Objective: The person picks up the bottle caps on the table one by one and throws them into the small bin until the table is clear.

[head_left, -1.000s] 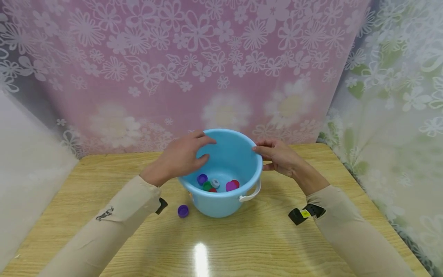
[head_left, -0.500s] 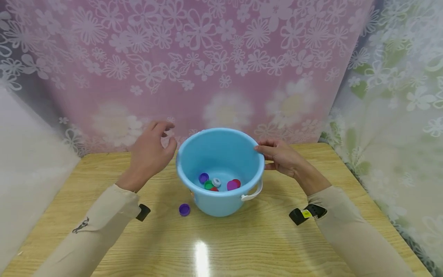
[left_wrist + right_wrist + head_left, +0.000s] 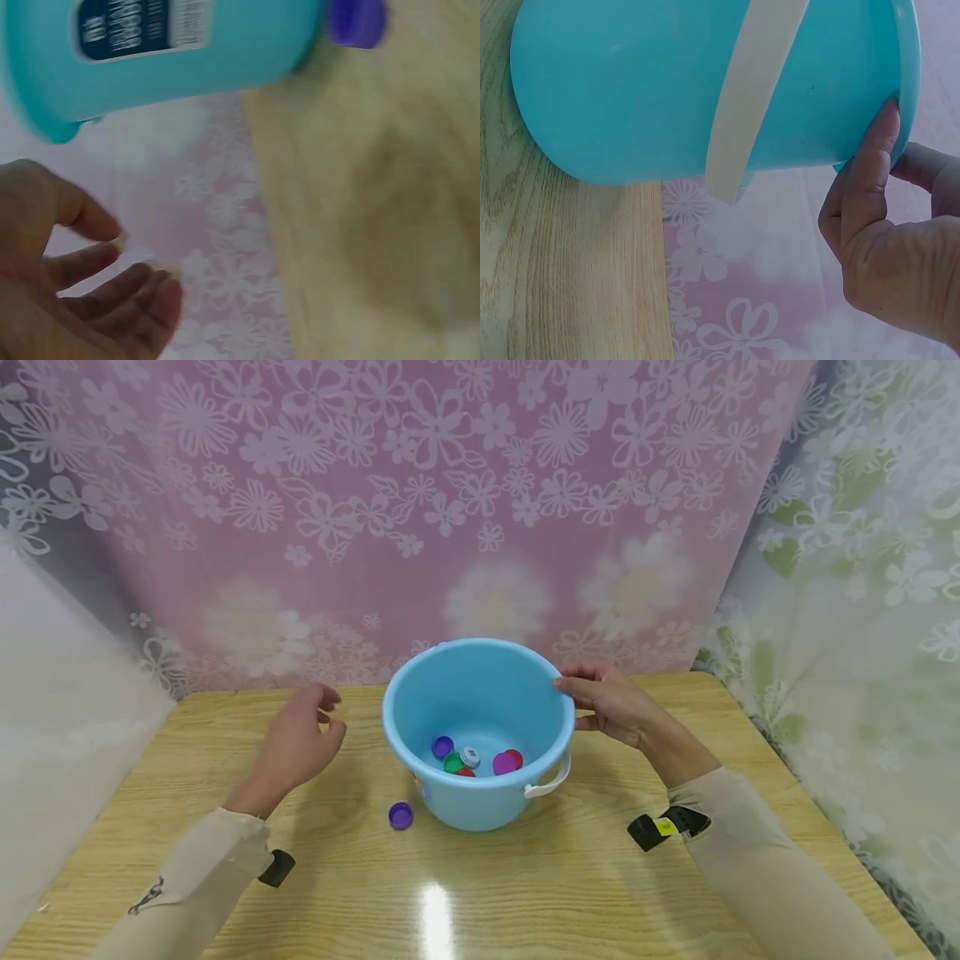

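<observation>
A light blue bucket (image 3: pixel 480 802) stands upright on the table, its white handle (image 3: pixel 551 781) hanging down at the right front. Several bottle caps lie on its floor: a purple cap (image 3: pixel 442 747), a green cap (image 3: pixel 453 762), a white cap (image 3: pixel 470 757), a magenta cap (image 3: pixel 505 763) and red ones partly hidden. Outside, a purple cap (image 3: pixel 401 815) rests near the bucket's left front. My right hand (image 3: pixel 611 703) pinches the bucket's right rim between thumb and fingers (image 3: pixel 870 172). Left of the bucket, my left hand (image 3: pixel 296 745) hovers with loosely bent fingers, holding nothing.
The wooden table (image 3: pixel 570 893) reaches back to a pink flowered curtain (image 3: pixel 390 527). A pale flowered curtain (image 3: pixel 862 610) hangs along the right side. A label (image 3: pixel 142 22) is on the bucket's side in the left wrist view.
My left hand has moved from over the bucket's left rim out to the left and then lower. My right hand stays on the rim, and the bucket has hardly moved.
</observation>
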`<state>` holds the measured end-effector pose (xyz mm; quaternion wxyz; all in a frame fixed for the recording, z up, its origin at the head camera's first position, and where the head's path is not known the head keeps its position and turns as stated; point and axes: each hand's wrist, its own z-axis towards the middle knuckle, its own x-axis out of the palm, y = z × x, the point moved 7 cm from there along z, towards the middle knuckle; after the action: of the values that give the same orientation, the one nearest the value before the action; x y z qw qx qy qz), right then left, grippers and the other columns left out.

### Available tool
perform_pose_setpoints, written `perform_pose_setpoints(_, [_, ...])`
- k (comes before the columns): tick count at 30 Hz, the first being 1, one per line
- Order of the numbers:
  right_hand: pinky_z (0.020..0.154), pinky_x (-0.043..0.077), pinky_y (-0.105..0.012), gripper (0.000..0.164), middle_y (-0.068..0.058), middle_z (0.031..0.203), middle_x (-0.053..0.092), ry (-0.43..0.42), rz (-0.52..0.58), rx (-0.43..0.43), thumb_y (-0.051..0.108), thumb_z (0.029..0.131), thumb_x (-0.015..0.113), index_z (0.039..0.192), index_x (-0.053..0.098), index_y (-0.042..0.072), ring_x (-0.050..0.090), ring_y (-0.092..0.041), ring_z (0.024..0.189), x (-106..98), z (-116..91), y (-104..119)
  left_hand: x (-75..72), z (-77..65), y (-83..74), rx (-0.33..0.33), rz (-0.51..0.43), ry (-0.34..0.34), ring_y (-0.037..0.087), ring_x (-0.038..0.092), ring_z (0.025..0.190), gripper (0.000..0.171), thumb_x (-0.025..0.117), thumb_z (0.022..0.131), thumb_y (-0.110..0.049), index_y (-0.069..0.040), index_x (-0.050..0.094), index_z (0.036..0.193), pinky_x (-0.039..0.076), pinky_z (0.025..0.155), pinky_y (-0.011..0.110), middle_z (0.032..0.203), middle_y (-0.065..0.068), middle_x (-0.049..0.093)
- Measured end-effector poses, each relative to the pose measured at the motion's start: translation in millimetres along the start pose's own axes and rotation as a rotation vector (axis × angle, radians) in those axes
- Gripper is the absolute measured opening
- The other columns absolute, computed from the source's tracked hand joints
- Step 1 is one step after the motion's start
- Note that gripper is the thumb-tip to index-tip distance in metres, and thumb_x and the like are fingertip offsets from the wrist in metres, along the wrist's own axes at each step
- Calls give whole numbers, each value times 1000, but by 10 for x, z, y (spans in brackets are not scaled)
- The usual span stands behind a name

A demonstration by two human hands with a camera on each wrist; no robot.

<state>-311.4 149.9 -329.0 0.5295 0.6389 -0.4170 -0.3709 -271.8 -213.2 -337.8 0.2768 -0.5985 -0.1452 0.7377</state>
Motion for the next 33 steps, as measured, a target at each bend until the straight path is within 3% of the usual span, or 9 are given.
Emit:
perform_pose_setpoints(5, [73, 57, -38, 41, -19, 112, 56, 2, -6, 4, 20, 97, 56, 124, 45, -9, 66, -28, 95, 5, -3, 4, 322, -166, 150, -5, 36, 182, 36, 58, 97, 31, 55, 89, -12, 2, 57, 115, 51, 78, 48, 110, 19, 56])
perform_pose_setpoints(10, [73, 57, -37, 41, -18, 111, 57, -4, -10, 6, 21, 97, 57, 124, 45, -8, 66, -26, 94, 6, -10, 29, 511, -282, 121, -11, 31, 285, 34, 60, 96, 32, 58, 85, -14, 0, 61, 114, 52, 77, 45, 110, 16, 57])
perform_pose_setpoints(21, [70, 58, -34, 41, -16, 109, 57, -7, 12, 14, 20, 97, 57, 124, 44, -8, 66, -23, 91, 13, -24, 35, 895, -442, -21, -21, 93, 310, 19, 60, 85, 47, 75, 78, -36, -4, 67, 111, 52, 72, 38, 102, 5, 60])
perform_pose_setpoints(26, [69, 58, -34, 42, -15, 108, 57, -5, 13, 10, 20, 97, 57, 124, 43, -8, 66, -24, 92, 9, -24, 29, 999, -480, -106, 50, 101, 287, 16, 56, 78, 38, 70, 79, -25, -2, 66, 108, 51, 70, 35, 100, 7, 61])
perform_pose_setpoints(33, [70, 58, -35, 40, -17, 109, 57, -9, 5, 12, 21, 96, 58, 122, 45, -7, 66, -26, 93, -2, -20, -1, 1093, -495, -147, 98, 90, 256, 25, 58, 92, 38, 72, 78, -19, -1, 64, 111, 50, 80, 39, 104, 10, 59])
